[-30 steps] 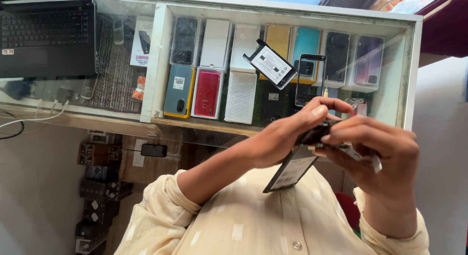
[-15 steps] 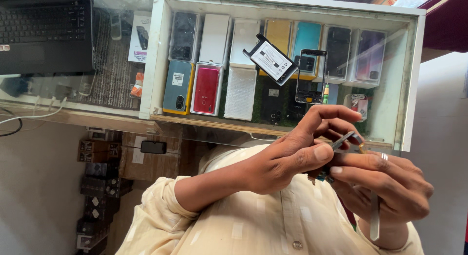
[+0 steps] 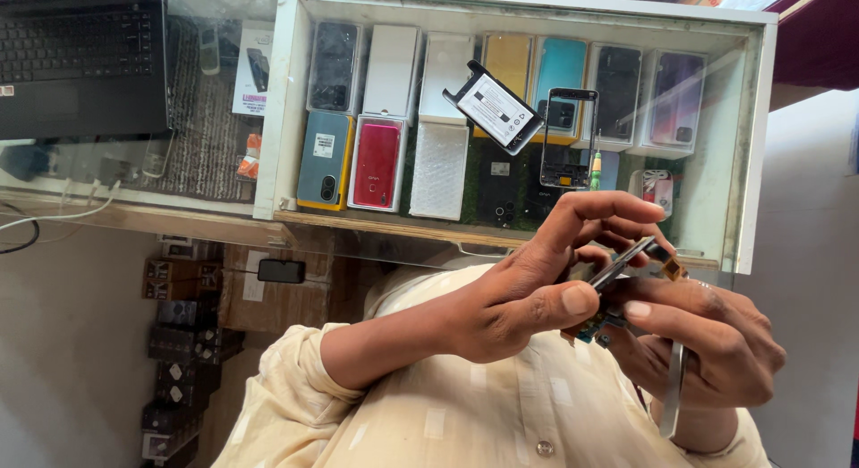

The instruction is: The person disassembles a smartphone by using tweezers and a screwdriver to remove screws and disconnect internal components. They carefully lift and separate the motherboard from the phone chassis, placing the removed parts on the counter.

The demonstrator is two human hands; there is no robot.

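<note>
Seen from my remote seat: both of my hands meet over the front edge of a glass-topped counter, closed around a small phone part. My left hand grips it from the side, thumb pressed along its lower edge and fingers curled over the top; the part is tilted, its far end pointing up toward the counter's right edge. My right hand cups it from beneath, fingers wrapped around the underside, where a bit of circuit board shows between the two hands. A pale flat strip hangs down past the right palm; I cannot tell what it is joined to.

On the glass near the counter's middle lies a phone battery, black-edged with a white label, set at a slant. Just beside it, toward the right edge, stands a bare black phone frame, with a thin screwdriver touching its lower corner. Under the glass, rows of phone boxes and handsets fill the case, among them a red one. A dark laptop sits at the counter's far left corner.
</note>
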